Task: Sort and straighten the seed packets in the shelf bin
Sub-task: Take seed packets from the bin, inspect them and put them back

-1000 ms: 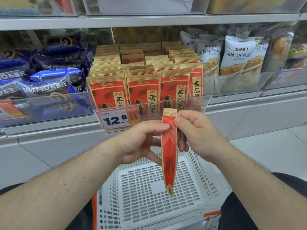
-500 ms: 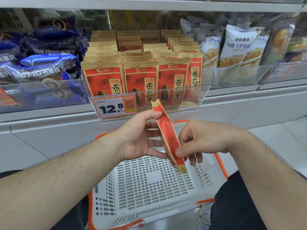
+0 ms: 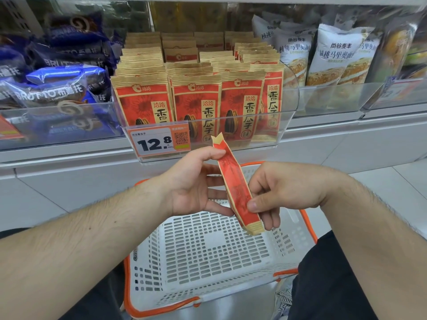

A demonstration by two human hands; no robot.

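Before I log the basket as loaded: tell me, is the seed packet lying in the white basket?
No: the seed packet is held above the white basket, pinched between the left hand and right hand.

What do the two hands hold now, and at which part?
One red seed packet, seen edge-on and tilted. The left hand pinches it near its upper end; the right hand pinches it near its lower end.

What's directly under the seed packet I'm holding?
Under the seed packet sits a white basket with orange trim; the floor that shows is bare. Both hands and the packet cover part of its far side.
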